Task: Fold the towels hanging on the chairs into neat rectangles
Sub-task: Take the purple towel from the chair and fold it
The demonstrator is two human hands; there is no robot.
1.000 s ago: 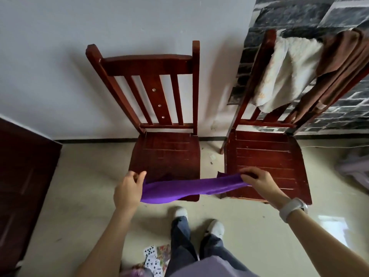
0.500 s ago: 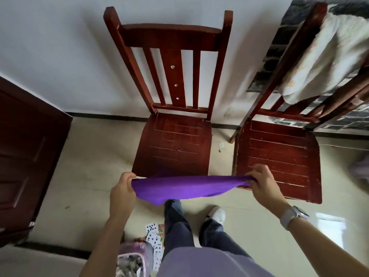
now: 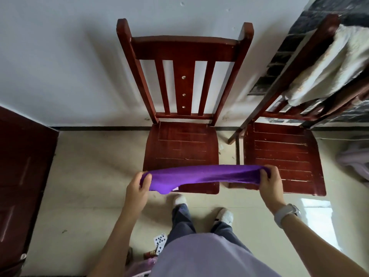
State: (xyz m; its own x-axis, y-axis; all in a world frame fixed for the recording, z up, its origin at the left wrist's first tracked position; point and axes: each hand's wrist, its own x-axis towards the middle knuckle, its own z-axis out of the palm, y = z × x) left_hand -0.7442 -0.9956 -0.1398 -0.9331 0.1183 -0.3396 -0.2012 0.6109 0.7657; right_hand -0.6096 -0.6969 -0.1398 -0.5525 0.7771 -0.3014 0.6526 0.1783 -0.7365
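Note:
A purple towel [image 3: 201, 176] is stretched level between my two hands, just over the front edges of two red-brown wooden chairs. My left hand [image 3: 138, 188] grips its left end. Its right end is gripped by my right hand [image 3: 270, 182], which wears a white watch. The left chair [image 3: 180, 146] has a bare seat and a bare back. Over the back of the right chair [image 3: 279, 150] hangs a cream towel [image 3: 327, 64], with a strip of brown cloth [image 3: 359, 90] at its lower right edge.
A dark wooden door or cabinet [image 3: 22, 176] stands at the left. Playing cards [image 3: 160, 241] and a pinkish bag [image 3: 139, 268] lie on the floor by my feet. Pale cloth [image 3: 355, 158] lies on the floor at the far right.
The towel has been pulled flatter and held wider, both hands still gripping its ends. My view has shifted so the left chair is centred and the right chair sits further right.

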